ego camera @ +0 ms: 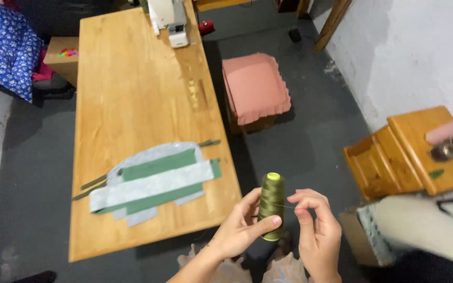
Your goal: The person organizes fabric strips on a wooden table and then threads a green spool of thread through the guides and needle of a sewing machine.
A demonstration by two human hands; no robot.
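An olive-green cone of thread (272, 205) stands upright in mid-air above the dark floor (310, 136), just off the near corner of the wooden bench (132, 89). The left hand (241, 226) wraps it from the left, thumb pressed across the lower part of the cone. The right hand (318, 230) sits just beside it, its fingers (302, 205) pinching a thin strand of thread that runs from the cone.

On the bench lie strips of grey and green fabric (153, 181), overlapping. At its far end stands a white sewing machine (171, 18). A small cardboard box (61, 55) left of the bench holds brightly coloured small things, too small to tell apart. A stool with a pink cushion (255, 86) stands right of the bench; further right, a small wooden stepped stand (410, 157).
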